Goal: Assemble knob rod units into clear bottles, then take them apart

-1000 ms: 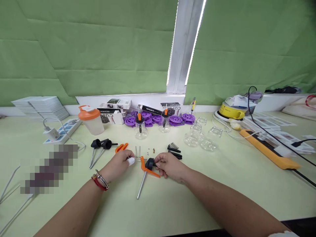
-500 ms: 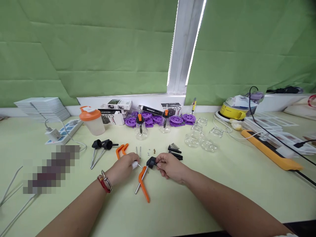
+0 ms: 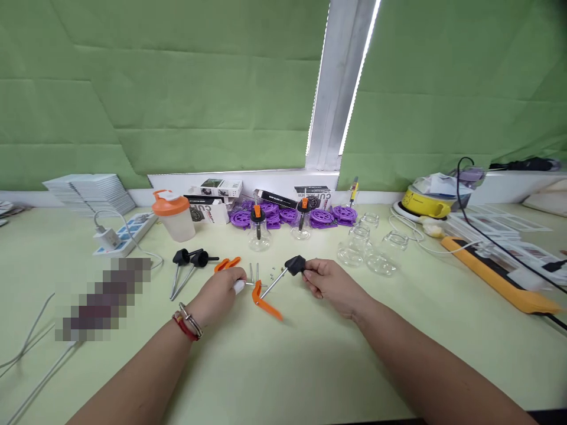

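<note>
My left hand (image 3: 224, 289) is closed on a thin metal rod (image 3: 254, 284). A white piece (image 3: 239, 287) shows at its fingertips; I cannot tell whether it is a handle or a wrapping. Between thumb and fingers my right hand (image 3: 330, 286) pinches a black fitting (image 3: 294, 265) with a metal shaft (image 3: 274, 283). The shaft slants down-left to a bent orange lever (image 3: 269, 308), near the thin rod's tip. Metal pins (image 3: 254, 272) and tiny parts (image 3: 273, 274) lie behind. Left of them are orange levers (image 3: 227, 264) and two black cup-shaped pieces (image 3: 200, 258) with shafts.
At the back stand glass jars (image 3: 259, 241) with black-and-orange tops, purple parts (image 3: 322, 218) and boxes (image 3: 212, 211). More clear glass pieces (image 3: 381, 264) lie right. An orange-lidded shaker (image 3: 177, 224) stands left, by a power strip (image 3: 133, 233); an orange strip (image 3: 496, 283) lies far right.
My right hand has raised the black fitting and moved it right and away from me, turning the shaft. The orange lever has swung up. My left hand has shifted slightly away from me.
</note>
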Demonstrator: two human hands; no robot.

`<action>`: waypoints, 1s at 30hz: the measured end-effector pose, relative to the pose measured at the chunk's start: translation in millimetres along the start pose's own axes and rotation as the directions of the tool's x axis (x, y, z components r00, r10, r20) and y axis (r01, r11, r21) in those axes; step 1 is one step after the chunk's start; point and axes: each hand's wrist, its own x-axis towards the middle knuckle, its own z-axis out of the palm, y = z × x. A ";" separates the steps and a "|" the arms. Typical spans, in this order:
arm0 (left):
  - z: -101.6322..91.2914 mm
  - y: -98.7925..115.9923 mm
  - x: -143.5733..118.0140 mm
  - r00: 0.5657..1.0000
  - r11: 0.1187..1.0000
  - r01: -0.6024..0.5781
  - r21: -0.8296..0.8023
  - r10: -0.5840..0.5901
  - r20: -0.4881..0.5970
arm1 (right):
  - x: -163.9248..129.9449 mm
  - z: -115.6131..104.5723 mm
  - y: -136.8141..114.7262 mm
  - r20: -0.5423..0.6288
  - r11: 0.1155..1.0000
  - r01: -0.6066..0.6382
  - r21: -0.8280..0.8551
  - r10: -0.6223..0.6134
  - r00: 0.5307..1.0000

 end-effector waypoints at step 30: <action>18.4 3.0 7.1 0.989 0.998 0.067 0.011 -0.065 -0.129 | -17.8 49.2 25.2 0.484 0.731 0.520 -0.442 -0.294 0.824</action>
